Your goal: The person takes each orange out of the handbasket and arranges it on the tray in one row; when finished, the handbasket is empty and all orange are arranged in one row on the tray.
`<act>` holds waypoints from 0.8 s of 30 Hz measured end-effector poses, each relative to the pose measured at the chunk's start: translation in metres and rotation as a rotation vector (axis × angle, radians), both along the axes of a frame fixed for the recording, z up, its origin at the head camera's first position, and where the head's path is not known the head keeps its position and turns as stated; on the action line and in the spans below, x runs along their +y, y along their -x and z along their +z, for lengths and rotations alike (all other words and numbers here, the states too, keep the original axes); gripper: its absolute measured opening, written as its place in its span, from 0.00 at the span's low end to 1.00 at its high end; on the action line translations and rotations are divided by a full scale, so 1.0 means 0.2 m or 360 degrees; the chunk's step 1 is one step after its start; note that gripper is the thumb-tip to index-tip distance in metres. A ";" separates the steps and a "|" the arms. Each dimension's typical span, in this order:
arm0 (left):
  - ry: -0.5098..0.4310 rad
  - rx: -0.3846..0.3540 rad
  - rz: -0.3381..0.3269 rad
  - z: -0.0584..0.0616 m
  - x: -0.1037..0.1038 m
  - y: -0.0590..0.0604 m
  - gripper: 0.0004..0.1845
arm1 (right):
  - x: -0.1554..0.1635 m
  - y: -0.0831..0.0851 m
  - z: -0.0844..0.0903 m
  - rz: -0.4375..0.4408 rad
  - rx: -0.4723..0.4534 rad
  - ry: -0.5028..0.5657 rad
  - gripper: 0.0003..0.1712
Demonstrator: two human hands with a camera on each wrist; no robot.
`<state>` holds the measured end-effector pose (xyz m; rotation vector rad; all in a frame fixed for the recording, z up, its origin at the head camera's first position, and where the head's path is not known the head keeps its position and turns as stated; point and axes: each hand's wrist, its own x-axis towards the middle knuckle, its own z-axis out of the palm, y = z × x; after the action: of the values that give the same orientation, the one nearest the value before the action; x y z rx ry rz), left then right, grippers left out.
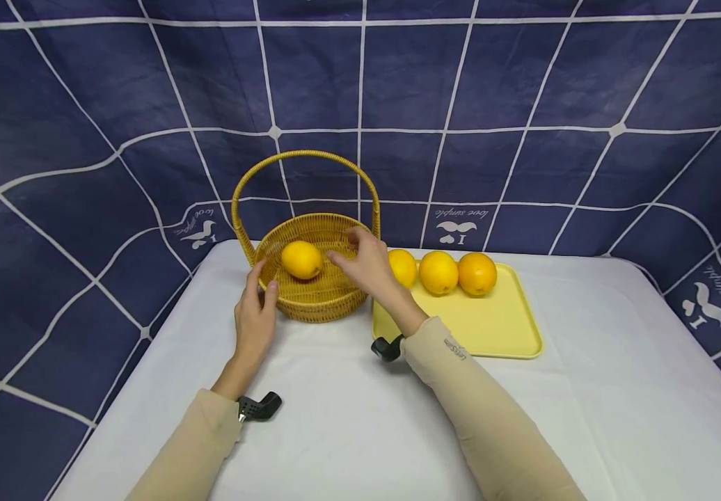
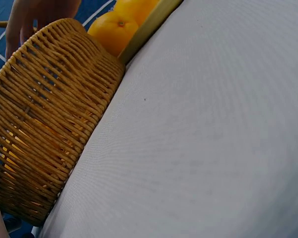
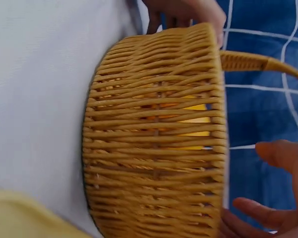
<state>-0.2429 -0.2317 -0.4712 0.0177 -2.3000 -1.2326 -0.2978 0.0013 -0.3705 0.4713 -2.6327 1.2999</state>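
Note:
In the head view, a wicker basket (image 1: pixel 317 306) with a tall arched handle stands on the white-covered table, with one orange (image 1: pixel 301 260) lying inside it at the left. My left hand (image 1: pixel 255 316) holds the basket's left rim, its thumb over the edge and its fingers outside. Above the basket's right side, my right hand (image 1: pixel 369 264) has its thumb and fingers spread apart, with nothing between them. The right wrist view shows that hand (image 3: pixel 283 198) by the rim and the orange (image 3: pixel 193 124) partly visible through the weave.
Right of the basket lies a yellow tray (image 1: pixel 498 327), with oranges (image 1: pixel 438 273) in a row along its back edge. A dark blue cloth (image 1: pixel 410 83) with white grid lines hangs behind the table (image 1: pixel 335 431).

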 end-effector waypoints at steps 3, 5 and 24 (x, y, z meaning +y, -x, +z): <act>0.0005 0.0000 0.0006 0.00 -0.01 0.00 0.28 | -0.07 0.06 -0.02 0.0027 -0.0110 0.0019 0.34; 0.0007 -0.0008 0.0000 0.00 -0.01 0.00 0.28 | -0.11 0.09 -0.03 0.0046 -0.0157 0.0007 0.35; 0.0003 0.0011 0.0010 0.00 0.00 0.00 0.28 | -0.31 0.25 -0.15 0.0296 -0.0280 -0.0151 0.42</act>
<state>-0.2420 -0.2310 -0.4717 0.0203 -2.2934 -1.2255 -0.3488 -0.0616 -0.3997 0.6586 -2.8650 1.3279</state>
